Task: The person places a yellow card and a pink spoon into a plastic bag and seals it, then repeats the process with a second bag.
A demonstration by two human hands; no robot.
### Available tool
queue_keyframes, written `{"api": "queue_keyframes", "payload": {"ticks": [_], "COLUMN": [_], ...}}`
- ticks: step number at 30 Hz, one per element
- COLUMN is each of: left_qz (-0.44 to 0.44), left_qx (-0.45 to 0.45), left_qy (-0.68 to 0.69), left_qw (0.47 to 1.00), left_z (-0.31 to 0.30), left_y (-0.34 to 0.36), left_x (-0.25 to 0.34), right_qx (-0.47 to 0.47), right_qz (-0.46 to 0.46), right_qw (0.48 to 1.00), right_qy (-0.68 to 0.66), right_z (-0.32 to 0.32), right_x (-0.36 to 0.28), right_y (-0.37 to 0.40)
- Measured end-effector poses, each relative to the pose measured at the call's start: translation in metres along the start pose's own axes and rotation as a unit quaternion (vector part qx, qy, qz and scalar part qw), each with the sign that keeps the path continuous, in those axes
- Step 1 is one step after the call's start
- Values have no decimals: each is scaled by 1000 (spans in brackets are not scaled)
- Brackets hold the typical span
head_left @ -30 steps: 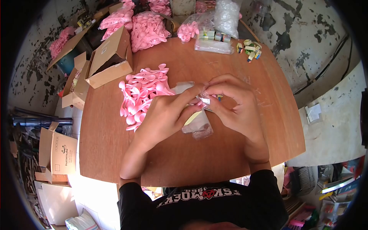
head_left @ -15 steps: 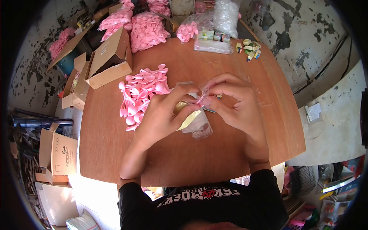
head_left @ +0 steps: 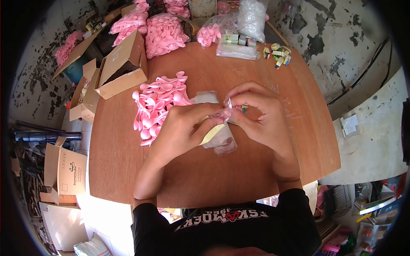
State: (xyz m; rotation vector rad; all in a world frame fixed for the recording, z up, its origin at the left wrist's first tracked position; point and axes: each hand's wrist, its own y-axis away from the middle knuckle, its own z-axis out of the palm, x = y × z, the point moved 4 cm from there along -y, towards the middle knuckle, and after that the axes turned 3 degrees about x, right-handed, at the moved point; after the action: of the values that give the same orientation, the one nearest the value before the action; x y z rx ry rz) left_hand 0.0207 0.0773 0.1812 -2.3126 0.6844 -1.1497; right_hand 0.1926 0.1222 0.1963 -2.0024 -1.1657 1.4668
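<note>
My left hand (head_left: 183,128) pinches one side of a small clear plastic bag (head_left: 221,113) over the middle of the table, with a pale yellow paper strip (head_left: 212,135) under its thumb. My right hand (head_left: 260,113) grips the other side of the bag between thumb and fingers. Under my hands lies a stack of flat clear bags (head_left: 206,97). Left of it is a heap of pink plastic spoons (head_left: 159,102). What the small bag contains is mostly hidden by my fingers.
On the wooden table (head_left: 192,175), an open cardboard box (head_left: 121,64) stands at the back left. Bags of pink spoons (head_left: 165,36), a bag of clear plastic (head_left: 252,21) and small folded yellow labels (head_left: 280,55) lie along the back.
My left hand's fingers have closed in lower over the bag, uncovering more of the stack's upper end. The plastic at my right fingertips has shifted slightly.
</note>
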Motion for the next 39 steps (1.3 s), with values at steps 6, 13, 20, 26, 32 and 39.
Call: {"api": "queue_keyframes", "payload": {"ticks": [6, 13, 20, 26, 32, 39], "left_qz": [18, 11, 13, 23, -7, -10], "left_qx": [38, 28, 25, 8, 0, -50], "left_qy": [33, 28, 37, 27, 35, 28], "left_qw": [999, 999, 999, 999, 999, 998], "left_z": [3, 3, 5, 4, 4, 9], "left_y": [0, 0, -1, -2, -2, -1], "left_x": [-5, -6, -7, -4, -5, -10], "right_qx": [11, 19, 33, 17, 18, 1], "right_qz": [-35, -37, -42, -38, -39, -15], "right_qw": [999, 998, 998, 999, 999, 1000], "right_qy": [21, 36, 27, 34, 20, 11], "right_z": [-5, -7, -9, -8, -5, -3], "right_x": [-7, -7, -6, -6, -8, -5], "right_y": [-4, -4, -5, -5, -5, -4]}}
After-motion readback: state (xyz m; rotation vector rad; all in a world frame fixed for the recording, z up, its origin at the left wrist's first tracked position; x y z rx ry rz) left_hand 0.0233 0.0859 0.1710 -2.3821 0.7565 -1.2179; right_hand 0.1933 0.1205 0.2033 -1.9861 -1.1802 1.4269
